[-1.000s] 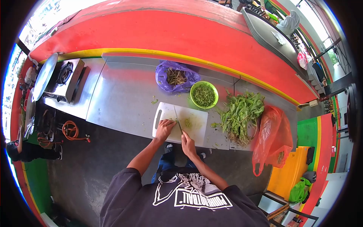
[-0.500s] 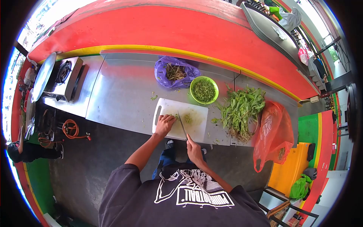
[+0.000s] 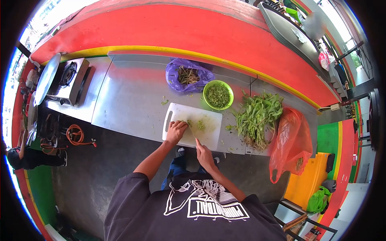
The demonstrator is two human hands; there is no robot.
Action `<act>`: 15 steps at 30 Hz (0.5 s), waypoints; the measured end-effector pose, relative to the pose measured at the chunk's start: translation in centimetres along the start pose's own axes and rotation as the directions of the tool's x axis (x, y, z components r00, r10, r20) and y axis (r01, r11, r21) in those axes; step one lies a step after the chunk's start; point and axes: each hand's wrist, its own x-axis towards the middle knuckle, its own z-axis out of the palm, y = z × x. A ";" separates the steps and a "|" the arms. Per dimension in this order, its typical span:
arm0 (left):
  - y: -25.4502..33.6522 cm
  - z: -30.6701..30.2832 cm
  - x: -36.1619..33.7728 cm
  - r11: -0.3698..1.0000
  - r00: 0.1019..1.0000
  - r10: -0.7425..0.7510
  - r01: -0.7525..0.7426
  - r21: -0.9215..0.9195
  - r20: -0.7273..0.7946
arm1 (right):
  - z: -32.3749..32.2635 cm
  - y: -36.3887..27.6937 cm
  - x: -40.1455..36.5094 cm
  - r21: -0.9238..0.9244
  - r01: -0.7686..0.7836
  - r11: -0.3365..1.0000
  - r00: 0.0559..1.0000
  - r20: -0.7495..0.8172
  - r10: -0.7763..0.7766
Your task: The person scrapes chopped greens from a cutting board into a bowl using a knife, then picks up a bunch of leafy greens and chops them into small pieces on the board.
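My right hand [image 3: 205,156] is closed round the handle of a knife [image 3: 191,131], its blade over the white cutting board [image 3: 213,120]. On the board's left part, my left hand [image 3: 176,131] has its fingers curled together over some greens beside the blade tip. A small heap of chopped greens [image 3: 201,125] lies right of the blade. Behind the board stand a green bowl [image 3: 218,94] of chopped greens and a purple bag [image 3: 173,81] holding stems. A pile of leafy greens [image 3: 259,116] lies to the right.
An orange-red plastic bag [image 3: 290,140] hangs over the right end of the steel table [image 3: 128,100]. A gas stove [image 3: 70,82] stands at the left, near an orange hose [image 3: 74,135]. Another person [image 3: 34,158] is at the far left.
The knife has shifted slightly left, its blade now closer to my left hand. My right hand has moved a little left with it.
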 end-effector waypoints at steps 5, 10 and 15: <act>0.1 -0.6 0.2 1.000 1.000 -0.005 0.005 0.027 -0.001 | 1.0 -0.1 3.1 0.068 0.036 0.997 0.998 -0.045 -0.033; -0.4 0.2 -0.3 0.999 0.999 -0.025 0.023 -0.042 -0.040 | 0.4 0.1 1.6 0.154 0.023 0.988 0.999 -0.040 -0.017; -0.2 0.2 -0.3 0.998 0.997 -0.036 0.032 -0.055 -0.061 | 0.4 0.4 0.5 0.162 0.031 0.986 0.999 -0.038 -0.026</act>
